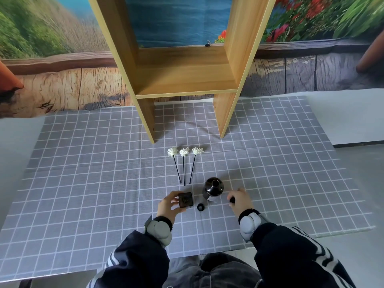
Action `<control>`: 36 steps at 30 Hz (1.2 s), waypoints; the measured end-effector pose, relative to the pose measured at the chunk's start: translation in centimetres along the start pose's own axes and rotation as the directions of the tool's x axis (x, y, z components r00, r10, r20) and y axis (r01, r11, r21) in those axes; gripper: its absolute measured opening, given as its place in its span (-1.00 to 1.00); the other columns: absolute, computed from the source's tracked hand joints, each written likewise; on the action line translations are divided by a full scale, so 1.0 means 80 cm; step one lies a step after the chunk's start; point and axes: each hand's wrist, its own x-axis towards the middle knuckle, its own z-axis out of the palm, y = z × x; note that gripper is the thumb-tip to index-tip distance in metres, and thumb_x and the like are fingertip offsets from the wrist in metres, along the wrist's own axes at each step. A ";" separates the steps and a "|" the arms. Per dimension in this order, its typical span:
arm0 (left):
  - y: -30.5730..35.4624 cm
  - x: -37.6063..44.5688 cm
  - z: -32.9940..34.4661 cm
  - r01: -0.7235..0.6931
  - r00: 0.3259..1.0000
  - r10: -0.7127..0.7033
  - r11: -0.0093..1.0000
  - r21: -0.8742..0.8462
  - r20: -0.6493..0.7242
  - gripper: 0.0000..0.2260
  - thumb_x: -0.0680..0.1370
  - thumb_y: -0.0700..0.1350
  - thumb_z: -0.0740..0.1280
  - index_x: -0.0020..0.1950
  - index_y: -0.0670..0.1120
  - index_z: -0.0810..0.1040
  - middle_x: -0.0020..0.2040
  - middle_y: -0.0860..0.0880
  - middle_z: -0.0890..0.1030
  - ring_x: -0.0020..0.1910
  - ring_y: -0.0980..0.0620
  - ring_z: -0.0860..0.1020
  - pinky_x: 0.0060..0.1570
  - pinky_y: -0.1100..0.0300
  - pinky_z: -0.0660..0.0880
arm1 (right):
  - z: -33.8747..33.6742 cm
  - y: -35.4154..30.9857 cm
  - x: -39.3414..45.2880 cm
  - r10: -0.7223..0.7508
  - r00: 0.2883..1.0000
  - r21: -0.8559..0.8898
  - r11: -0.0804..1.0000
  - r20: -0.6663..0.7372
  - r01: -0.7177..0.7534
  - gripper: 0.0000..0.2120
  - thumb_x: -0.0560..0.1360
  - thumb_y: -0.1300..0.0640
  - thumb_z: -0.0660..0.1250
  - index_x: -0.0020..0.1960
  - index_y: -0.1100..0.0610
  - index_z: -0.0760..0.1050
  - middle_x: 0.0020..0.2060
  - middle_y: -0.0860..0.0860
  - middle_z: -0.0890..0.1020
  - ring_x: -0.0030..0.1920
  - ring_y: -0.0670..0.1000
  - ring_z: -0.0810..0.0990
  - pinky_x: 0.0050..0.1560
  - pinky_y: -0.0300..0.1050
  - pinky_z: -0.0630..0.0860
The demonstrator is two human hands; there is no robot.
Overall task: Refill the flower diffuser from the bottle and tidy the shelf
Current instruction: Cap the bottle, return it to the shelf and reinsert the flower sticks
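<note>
L hand (168, 206) grips small dark square diffuser jar (186, 200), fingers curled round its left side; jar sits on grey checked cloth (83, 173). R hand (239, 201) curled, pinching a small dark item (232, 200) at fingertips, prob. a cap or stopper, can't tell which. Dark round bottle (213, 188) stands upright betw. the two hands, neck open, touching neither. Small black cap (200, 207) lies on cloth just in front of bottle, beside jar. Three white flower sticks (184, 166) lie flat, fanned, heads toward wooden shelf (182, 80), behind jar & bottle.
</note>
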 end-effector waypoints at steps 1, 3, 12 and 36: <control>-0.001 -0.001 0.001 0.012 1.000 -0.013 1.000 -0.021 -0.005 -0.61 0.37 -0.49 0.32 0.05 -0.09 0.49 -0.04 -0.11 0.53 0.00 -0.14 0.50 0.02 0.07 0.51 | -0.002 -0.001 -0.002 0.005 1.000 0.036 0.999 -0.029 -0.004 -0.83 0.45 0.39 0.22 -0.04 0.28 0.55 -0.12 0.13 0.47 -0.09 0.18 0.51 -0.03 -0.05 0.47; -0.002 -0.003 0.002 0.032 0.999 -0.033 0.998 -0.062 -0.014 -0.62 0.38 -0.51 0.29 0.06 -0.10 0.49 -0.06 -0.11 0.53 -0.01 -0.15 0.50 0.01 0.06 0.52 | -0.011 -0.011 -0.004 0.031 0.994 0.120 0.993 -0.103 -0.018 -0.82 0.51 0.31 0.19 0.03 0.30 0.53 -0.17 0.13 0.46 -0.10 0.21 0.53 -0.02 -0.02 0.46; 0.002 -0.004 -0.003 0.047 0.999 -0.048 0.996 0.081 0.011 -0.45 0.36 -0.40 0.40 0.29 -0.06 0.38 0.10 -0.10 0.48 0.14 -0.14 0.48 0.16 0.00 0.48 | -0.065 -0.079 -0.019 -0.183 0.919 0.467 0.816 -0.350 0.341 -0.94 0.44 0.24 0.37 -0.11 0.16 0.50 -0.16 0.02 0.60 -0.12 -0.05 0.55 -0.10 -0.27 0.46; 0.052 -0.019 0.057 -0.259 0.964 0.243 0.950 0.175 0.107 -0.39 0.38 -0.31 0.41 0.35 -0.01 0.29 0.27 -0.04 0.46 0.23 0.00 0.46 0.22 0.18 0.42 | -0.091 -0.072 -0.036 -0.437 0.893 0.016 0.897 -0.109 0.441 -0.75 0.46 0.37 0.27 0.13 0.26 0.51 0.02 0.15 0.53 0.02 0.08 0.51 0.07 -0.14 0.41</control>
